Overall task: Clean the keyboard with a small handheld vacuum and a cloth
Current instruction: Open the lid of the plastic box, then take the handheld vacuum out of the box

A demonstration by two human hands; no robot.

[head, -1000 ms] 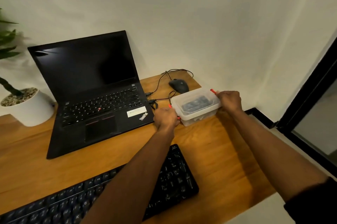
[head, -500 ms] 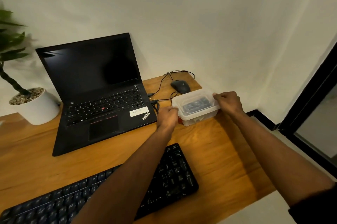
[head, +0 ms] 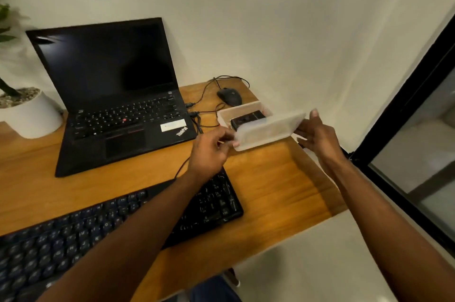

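Viewpoint: one head-worn wide-angle camera, above the near edge of the wooden desk [head: 270,191].
Facing: forward and down, toward the far wall.
Nearness: forearms and keyboard [head: 73,240] close; laptop [head: 118,109] farther, left.
Shared: single view only.

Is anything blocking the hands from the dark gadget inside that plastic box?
Only the lid. Both the left hand and right hand hold it tilted over the box, partly covering the dark device inside.
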